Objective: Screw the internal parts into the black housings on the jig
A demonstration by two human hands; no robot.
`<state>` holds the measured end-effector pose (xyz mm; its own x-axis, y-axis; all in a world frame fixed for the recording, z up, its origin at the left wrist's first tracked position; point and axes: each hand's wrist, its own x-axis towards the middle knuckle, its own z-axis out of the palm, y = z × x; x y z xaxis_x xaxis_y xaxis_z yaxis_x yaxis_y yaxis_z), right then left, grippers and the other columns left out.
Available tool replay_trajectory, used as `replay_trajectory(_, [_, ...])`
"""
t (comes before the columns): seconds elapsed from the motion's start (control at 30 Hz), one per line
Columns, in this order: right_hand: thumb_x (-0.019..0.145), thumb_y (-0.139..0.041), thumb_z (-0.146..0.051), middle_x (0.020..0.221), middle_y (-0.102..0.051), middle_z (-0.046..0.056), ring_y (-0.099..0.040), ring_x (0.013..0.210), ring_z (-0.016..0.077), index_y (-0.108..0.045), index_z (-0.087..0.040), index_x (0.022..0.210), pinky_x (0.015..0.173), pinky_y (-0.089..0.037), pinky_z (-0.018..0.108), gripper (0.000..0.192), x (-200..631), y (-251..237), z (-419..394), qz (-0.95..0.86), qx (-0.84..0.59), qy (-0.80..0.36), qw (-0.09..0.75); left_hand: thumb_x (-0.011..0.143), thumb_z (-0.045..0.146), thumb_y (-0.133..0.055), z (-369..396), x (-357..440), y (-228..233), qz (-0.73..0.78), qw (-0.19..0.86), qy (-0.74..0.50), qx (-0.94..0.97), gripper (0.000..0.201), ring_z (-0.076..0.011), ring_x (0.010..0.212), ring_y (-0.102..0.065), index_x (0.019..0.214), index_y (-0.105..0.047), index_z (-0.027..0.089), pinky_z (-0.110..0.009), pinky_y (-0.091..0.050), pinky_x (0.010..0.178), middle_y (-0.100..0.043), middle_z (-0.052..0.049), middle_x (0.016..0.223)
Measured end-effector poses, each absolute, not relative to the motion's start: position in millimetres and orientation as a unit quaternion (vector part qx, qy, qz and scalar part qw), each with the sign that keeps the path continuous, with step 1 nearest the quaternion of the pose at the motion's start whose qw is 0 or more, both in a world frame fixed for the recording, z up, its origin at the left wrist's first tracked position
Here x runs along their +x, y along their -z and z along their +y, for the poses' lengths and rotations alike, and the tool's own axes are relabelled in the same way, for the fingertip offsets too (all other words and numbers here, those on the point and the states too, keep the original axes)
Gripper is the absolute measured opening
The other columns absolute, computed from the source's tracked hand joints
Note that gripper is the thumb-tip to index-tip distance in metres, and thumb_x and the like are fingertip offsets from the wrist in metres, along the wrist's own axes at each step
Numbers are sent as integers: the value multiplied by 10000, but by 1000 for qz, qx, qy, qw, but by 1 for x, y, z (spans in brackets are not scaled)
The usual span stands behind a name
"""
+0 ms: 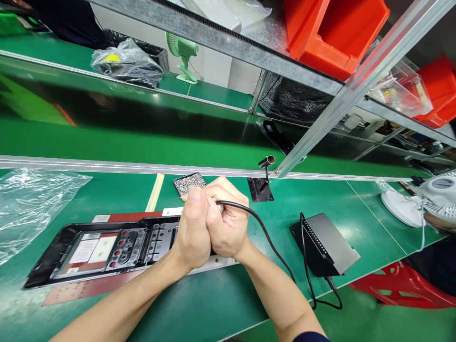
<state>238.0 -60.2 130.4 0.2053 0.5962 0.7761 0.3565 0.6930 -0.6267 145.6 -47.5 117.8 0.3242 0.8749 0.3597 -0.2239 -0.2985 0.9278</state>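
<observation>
Both hands are closed and pressed together above the right part of a long black plastic frame point(46, 251). My right hand point(228, 223) wraps round an electric screwdriver, mostly hidden, whose black cord point(263, 228) comes out at the top. My left hand point(194, 228) is a fist with the thumb uppermost, against the right; what it holds is hidden. The black frame lies in a reddish-brown fixture point(71, 289) with white blocks, and its right end is covered by my hands. Behind them sits a small black tray point(190, 183) of tiny metal pieces like screws.
A black power box point(327, 242) with the cord stands on the right. A small holder point(266, 164) rises from a black plate by the metal rail. Clear plastic film point(32, 204) lies left. A slanted post point(342, 104), shelf with red bins point(335, 38) and white fan point(438, 190) flank the bench.
</observation>
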Motion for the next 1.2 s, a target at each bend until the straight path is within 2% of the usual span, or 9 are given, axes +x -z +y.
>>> replay_trajectory(0.17, [1047, -614, -247, 853, -786, 13, -692, 753, 151, -820, -243, 910, 649, -559, 308, 247, 238, -129, -60, -621, -380, -98, 678, 1124, 733, -294, -47, 145, -120, 278, 517, -518, 622, 769, -286, 863, -687, 762, -738, 220, -421, -537, 727, -702, -96, 807])
replay_trajectory(0.37, [1045, -636, -281, 859, -791, 19, -687, 790, 169, -816, -238, 866, 740, -586, 335, 257, 238, -132, -63, -624, -403, -111, 661, 1123, 732, -292, -47, 146, -120, 270, 514, -521, 625, 771, -285, 827, -673, 773, -754, 224, -430, -539, 720, -682, -97, 793])
replay_trajectory(0.53, [1060, -618, -312, 874, -781, 25, -676, 821, 172, -803, -228, 889, 773, -576, 344, 265, 237, -131, -65, -624, -407, -131, 654, 1128, 707, -330, -48, 144, -118, 280, 529, -521, 609, 698, -271, 837, -672, 694, -622, 243, -410, -575, 762, -618, -64, 733])
replay_trajectory(0.7, [1096, -556, -369, 912, -784, 44, -698, 863, 194, -816, -231, 976, 801, -592, 370, 318, 238, -128, -65, -643, -422, -135, 625, 1119, 712, -334, -48, 144, -119, 288, 544, -513, 598, 677, -280, 880, -686, 681, -550, 242, -403, -576, 757, -626, -70, 745])
replay_trajectory(0.8, [1078, -581, -334, 884, -778, 45, -706, 832, 196, -820, -233, 928, 771, -601, 368, 299, 238, -129, -64, -635, -419, -127, 636, 1125, 645, -394, -48, 144, -119, 291, 544, -532, 580, 599, -283, 893, -693, 697, -527, 247, -404, -589, 782, -592, -55, 717])
replay_trajectory(0.9, [1081, -575, -375, 864, -775, 46, -704, 792, 189, -811, -237, 878, 737, -608, 360, 341, 238, -130, -63, -628, -425, -115, 642, 1135, 620, -384, -49, 145, -120, 282, 551, -534, 576, 590, -289, 905, -701, 707, -535, 244, -426, -600, 822, -594, -49, 709])
replay_trajectory(1.07, [1088, -570, -361, 904, -785, 43, -702, 847, 186, -821, -240, 937, 781, -606, 353, 317, 238, -128, -63, -634, -419, -129, 637, 1136, 641, -341, -49, 146, -126, 264, 547, -514, 605, 658, -319, 973, -708, 714, -634, 230, -470, -601, 926, -675, -79, 774])
replay_trajectory(1.2, [1084, -576, -376, 859, -761, 32, -659, 742, 161, -819, -243, 883, 716, -589, 332, 342, 237, -128, -61, -625, -405, -104, 659, 1147, 643, -256, -49, 146, -130, 251, 530, -513, 627, 766, -333, 1009, -724, 730, -722, 202, -469, -605, 883, -729, -114, 809])
